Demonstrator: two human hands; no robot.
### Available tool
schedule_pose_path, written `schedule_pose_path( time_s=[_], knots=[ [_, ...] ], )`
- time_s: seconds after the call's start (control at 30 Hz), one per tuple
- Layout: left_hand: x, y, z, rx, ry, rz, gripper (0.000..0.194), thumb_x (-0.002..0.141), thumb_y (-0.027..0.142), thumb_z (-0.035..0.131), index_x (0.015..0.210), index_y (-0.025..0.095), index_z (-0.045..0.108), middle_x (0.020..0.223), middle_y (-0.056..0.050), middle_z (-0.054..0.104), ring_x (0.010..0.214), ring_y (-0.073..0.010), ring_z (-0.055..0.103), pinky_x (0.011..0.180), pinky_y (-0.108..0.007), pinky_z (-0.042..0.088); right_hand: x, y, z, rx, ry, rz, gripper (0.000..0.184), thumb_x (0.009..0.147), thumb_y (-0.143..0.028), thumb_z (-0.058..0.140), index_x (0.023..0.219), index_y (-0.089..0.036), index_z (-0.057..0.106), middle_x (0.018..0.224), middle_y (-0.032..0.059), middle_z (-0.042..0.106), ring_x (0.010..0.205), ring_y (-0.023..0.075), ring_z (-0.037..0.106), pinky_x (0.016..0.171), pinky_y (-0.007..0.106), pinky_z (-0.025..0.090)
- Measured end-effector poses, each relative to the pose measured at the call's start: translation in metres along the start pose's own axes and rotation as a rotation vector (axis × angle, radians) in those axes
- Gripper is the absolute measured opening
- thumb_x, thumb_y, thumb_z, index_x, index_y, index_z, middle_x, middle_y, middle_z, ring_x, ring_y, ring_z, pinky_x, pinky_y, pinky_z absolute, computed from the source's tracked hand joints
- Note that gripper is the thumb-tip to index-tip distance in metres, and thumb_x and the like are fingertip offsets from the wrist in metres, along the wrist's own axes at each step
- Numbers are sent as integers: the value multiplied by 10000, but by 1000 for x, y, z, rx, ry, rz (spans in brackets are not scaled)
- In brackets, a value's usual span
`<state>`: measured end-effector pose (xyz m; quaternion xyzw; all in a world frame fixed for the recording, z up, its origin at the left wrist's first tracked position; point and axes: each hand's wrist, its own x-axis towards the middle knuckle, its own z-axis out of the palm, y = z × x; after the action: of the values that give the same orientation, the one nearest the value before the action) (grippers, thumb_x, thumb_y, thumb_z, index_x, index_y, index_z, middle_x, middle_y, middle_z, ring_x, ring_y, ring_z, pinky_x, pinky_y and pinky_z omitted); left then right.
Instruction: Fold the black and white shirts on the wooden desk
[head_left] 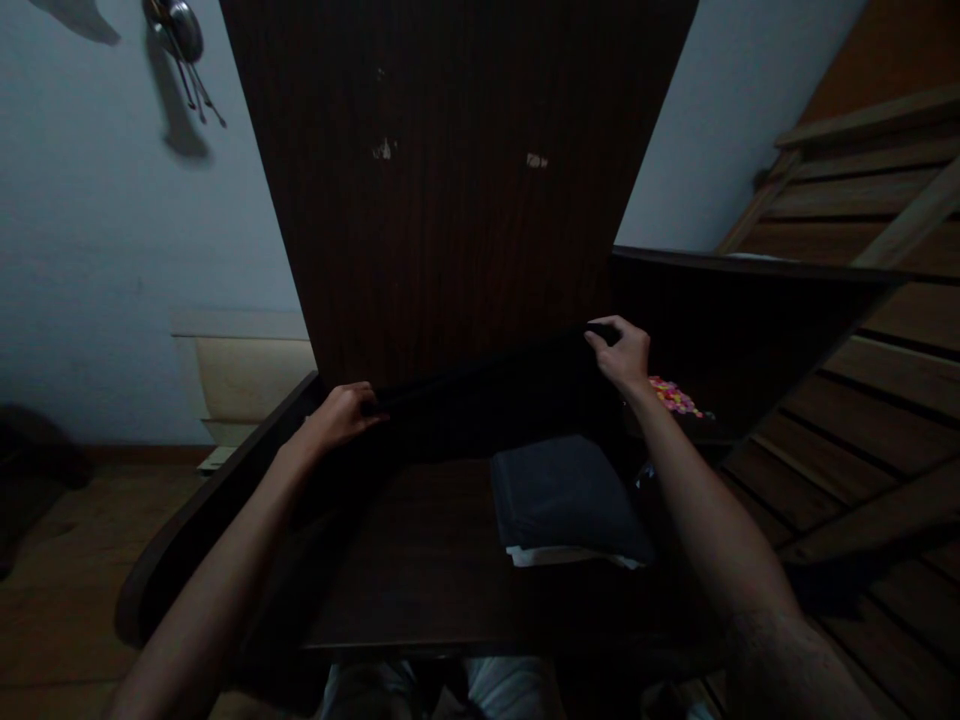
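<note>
A black piece of cloth (480, 405) hangs stretched between my two hands above the dark wooden desk top (405, 590). Its kind is hard to make out in the dim light. My left hand (345, 412) grips its left end, close to the desk's left side panel. At the right end, a little higher, my right hand (621, 350) pinches the other corner between thumb and fingers. Below and to the right lies a folded dark grey cloth (566, 490), with a folded white cloth (570, 556) showing under its front edge.
A tall dark wooden panel (457, 200) rises behind the desk. On the right, a shelf compartment holds a pile of small colourful pieces (675, 396). Slatted wooden furniture (862, 420) stands beyond it. A metal ornament (180, 35) hangs on the white wall at left.
</note>
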<state>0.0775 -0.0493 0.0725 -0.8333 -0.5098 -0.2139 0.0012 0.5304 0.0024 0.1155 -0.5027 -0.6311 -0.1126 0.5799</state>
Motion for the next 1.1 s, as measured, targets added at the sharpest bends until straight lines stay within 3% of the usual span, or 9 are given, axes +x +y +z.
schedule_pose_path(
  time_s=[0.23, 0.33, 0.43, 0.53, 0.67, 0.8, 0.87, 1.0, 1.1],
  knots=[
    [-13, -24, 24, 0, -186, -157, 199, 720, 382, 613, 650, 199, 576, 641, -17, 567, 626, -182, 539, 577, -276, 378, 2, 4, 11, 14, -7, 22, 146, 748, -292, 639, 852, -205, 692, 870, 66, 727, 857, 278, 669, 829, 430, 514],
    [-18, -30, 30, -106, -295, -105, 264, 718, 421, 585, 578, 207, 520, 603, 13, 534, 621, -165, 526, 582, -260, 378, 2, 8, 14, 20, -4, 35, 140, 737, -287, 646, 842, -207, 692, 868, 69, 728, 855, 282, 670, 833, 436, 513],
    [-23, -29, 38, -197, -385, -4, 244, 735, 378, 535, 567, 201, 544, 681, 1, 589, 682, -170, 569, 662, -263, 423, 0, 13, 15, 15, 6, 49, 134, 729, -284, 649, 832, -210, 692, 858, 67, 729, 846, 285, 671, 830, 440, 515],
    [-29, -24, 51, -186, -415, 48, 150, 698, 289, 541, 716, 205, 664, 852, -38, 662, 810, -205, 626, 765, -284, 459, -2, 20, 15, -2, 29, 78, 141, 718, -285, 652, 826, -203, 691, 843, 69, 729, 833, 287, 673, 821, 446, 518],
    [-40, -18, 79, -84, -423, 37, 376, 652, 285, 627, 1011, 203, 701, 1091, -102, 684, 1000, -260, 640, 864, -320, 478, -3, 32, 11, -10, 43, 110, 157, 696, -281, 657, 820, -193, 697, 836, 70, 731, 820, 283, 673, 816, 449, 519],
    [-47, -23, 88, -36, -494, -17, 243, 714, 379, 624, 841, 188, 707, 930, -115, 722, 885, -263, 670, 762, -312, 502, -6, 46, 9, -12, 63, 151, 168, 681, -295, 664, 809, -192, 698, 820, 69, 730, 795, 276, 670, 799, 447, 522],
    [-47, -31, 78, -4, -381, -93, 231, 772, 382, 561, 759, 188, 685, 840, -110, 715, 813, -251, 667, 717, -306, 496, -9, 53, 8, -16, 82, 175, 174, 673, -305, 670, 802, -191, 696, 814, 72, 728, 785, 277, 669, 786, 445, 526],
    [-39, -52, 46, 24, 65, -204, 257, 825, 364, 482, 781, 191, 666, 885, -96, 698, 842, -234, 648, 752, -302, 478, -14, 63, 7, -29, 123, 183, 192, 665, -316, 669, 806, -190, 703, 806, 72, 730, 774, 273, 667, 765, 433, 531],
    [-35, -62, 28, -32, 31, -177, 222, 778, 395, 545, 706, 203, 631, 819, -67, 685, 783, -222, 636, 714, -292, 472, -16, 67, 7, -34, 121, 178, 201, 668, -321, 668, 817, -192, 710, 800, 65, 730, 767, 271, 666, 755, 429, 532]
  ],
)
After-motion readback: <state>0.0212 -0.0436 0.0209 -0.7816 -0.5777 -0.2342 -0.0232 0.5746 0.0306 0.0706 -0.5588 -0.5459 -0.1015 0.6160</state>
